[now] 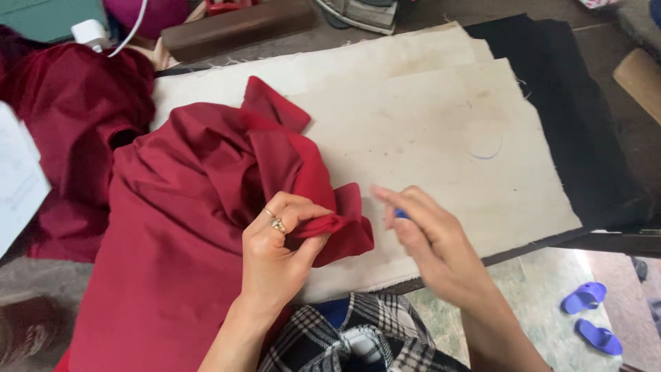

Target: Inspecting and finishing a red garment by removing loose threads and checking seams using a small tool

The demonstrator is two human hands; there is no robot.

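A large piece of dark red cloth (186, 207) lies bunched over the left half of a cream cloth-covered work board (427, 124). My left hand (279, 251), with a ring on one finger, pinches a folded corner of the red cloth near the board's front edge. My right hand (430, 238) is blurred just to the right of that corner, over the cream cover, and a small blue object (401, 214) shows between its fingers; what it is I cannot tell.
More red cloth (69, 103) is heaped at the far left beside a white sheet (17, 176). Black fabric (571, 110) lies under the board's right side. An iron (361, 14) and a wooden block (237, 27) sit at the back. Blue sandals (589, 313) are on the floor.
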